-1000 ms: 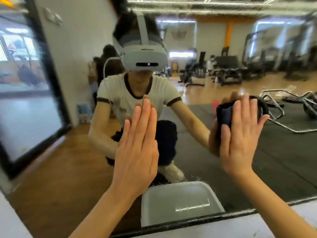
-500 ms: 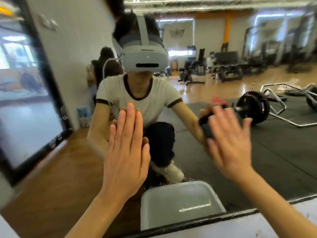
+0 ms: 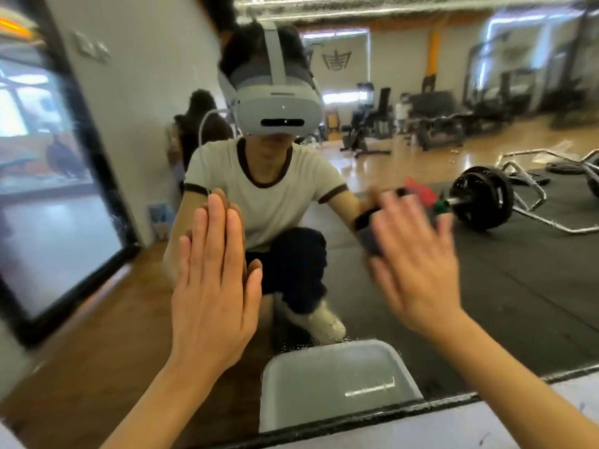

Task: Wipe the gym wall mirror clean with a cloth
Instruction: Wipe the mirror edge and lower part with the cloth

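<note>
Flat, left hand (image 3: 212, 286) braces the mirror (image 3: 486, 303); right hand (image 3: 411, 257) presses cloth (image 3: 368, 233) above the bottom edge.

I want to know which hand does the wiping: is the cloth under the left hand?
No: the left hand lies flat and bare on the mirror, while the dark cloth shows beneath the right hand.

Bare-armed gym cleaner, reflected in the mirror (image 3: 486, 286): grey headset (image 3: 278, 108) with overhead strap and white cable, white T-shirt (image 3: 269, 205) with dark collar and sleeve bands, dark trousers, white shoe.
</note>
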The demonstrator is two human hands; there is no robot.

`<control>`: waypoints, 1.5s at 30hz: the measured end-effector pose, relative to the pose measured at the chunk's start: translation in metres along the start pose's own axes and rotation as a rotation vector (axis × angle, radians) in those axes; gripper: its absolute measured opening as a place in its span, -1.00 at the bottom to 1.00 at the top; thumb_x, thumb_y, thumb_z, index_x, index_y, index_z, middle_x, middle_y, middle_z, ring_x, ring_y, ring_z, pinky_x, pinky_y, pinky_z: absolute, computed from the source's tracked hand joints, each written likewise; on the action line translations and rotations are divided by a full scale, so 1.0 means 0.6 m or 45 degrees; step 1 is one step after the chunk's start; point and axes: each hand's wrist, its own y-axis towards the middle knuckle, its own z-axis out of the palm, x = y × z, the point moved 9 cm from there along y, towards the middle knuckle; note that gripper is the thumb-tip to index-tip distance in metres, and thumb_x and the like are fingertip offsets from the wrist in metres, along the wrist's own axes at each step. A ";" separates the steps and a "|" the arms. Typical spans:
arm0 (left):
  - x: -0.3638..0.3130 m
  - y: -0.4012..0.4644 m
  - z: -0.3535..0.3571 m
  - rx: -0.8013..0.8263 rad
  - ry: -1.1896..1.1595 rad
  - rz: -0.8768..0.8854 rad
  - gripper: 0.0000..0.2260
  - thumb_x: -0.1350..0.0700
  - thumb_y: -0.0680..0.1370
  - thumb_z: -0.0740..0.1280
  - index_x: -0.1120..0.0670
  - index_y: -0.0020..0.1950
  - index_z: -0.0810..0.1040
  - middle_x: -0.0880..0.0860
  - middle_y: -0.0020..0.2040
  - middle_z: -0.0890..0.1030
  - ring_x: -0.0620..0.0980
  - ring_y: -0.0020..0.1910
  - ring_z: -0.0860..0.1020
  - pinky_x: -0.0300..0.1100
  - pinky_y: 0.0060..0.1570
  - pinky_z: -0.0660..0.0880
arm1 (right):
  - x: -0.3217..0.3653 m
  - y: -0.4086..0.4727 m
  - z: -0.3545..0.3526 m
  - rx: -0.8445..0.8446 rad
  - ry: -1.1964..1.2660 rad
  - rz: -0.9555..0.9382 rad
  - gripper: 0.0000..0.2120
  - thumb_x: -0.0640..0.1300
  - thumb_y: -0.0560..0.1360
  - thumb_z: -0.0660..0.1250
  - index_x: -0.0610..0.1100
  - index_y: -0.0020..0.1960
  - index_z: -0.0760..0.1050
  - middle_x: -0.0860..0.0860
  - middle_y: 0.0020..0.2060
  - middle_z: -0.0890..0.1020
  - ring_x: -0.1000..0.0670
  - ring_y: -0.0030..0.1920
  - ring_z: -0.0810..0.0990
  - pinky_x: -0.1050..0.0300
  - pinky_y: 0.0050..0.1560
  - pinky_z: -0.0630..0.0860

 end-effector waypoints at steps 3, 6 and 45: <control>-0.003 -0.002 -0.005 -0.004 -0.100 -0.035 -0.35 0.08 0.65 0.11 0.15 0.66 -0.12 0.06 0.66 -0.18 0.05 0.64 -0.15 -0.05 0.59 -0.22 | -0.095 -0.036 -0.025 -0.159 0.109 0.698 -0.48 -0.02 0.73 -0.08 -0.27 0.60 0.05 -0.24 0.58 0.11 -0.04 0.62 -0.10 -0.13 0.57 -0.22; -0.049 0.013 -0.004 -0.017 -0.208 0.021 -0.40 0.15 0.65 0.08 0.20 0.64 -0.06 0.07 0.65 -0.10 0.03 0.64 -0.14 -0.06 0.59 -0.22 | -0.017 -0.006 -0.011 -0.163 0.118 0.758 -0.43 -0.11 0.64 0.06 -0.26 0.58 0.02 -0.23 0.57 0.13 -0.13 0.60 -0.06 -0.16 0.57 -0.20; -0.113 0.085 0.030 -0.013 -0.028 0.027 -0.36 0.08 0.65 0.16 0.21 0.64 -0.07 0.09 0.65 -0.16 0.07 0.64 -0.15 -0.03 0.60 -0.19 | -0.187 0.074 -0.064 -0.107 0.065 0.363 -0.49 -0.03 0.71 -0.03 -0.24 0.58 0.05 -0.23 0.57 0.13 -0.05 0.61 -0.09 0.01 0.57 -0.28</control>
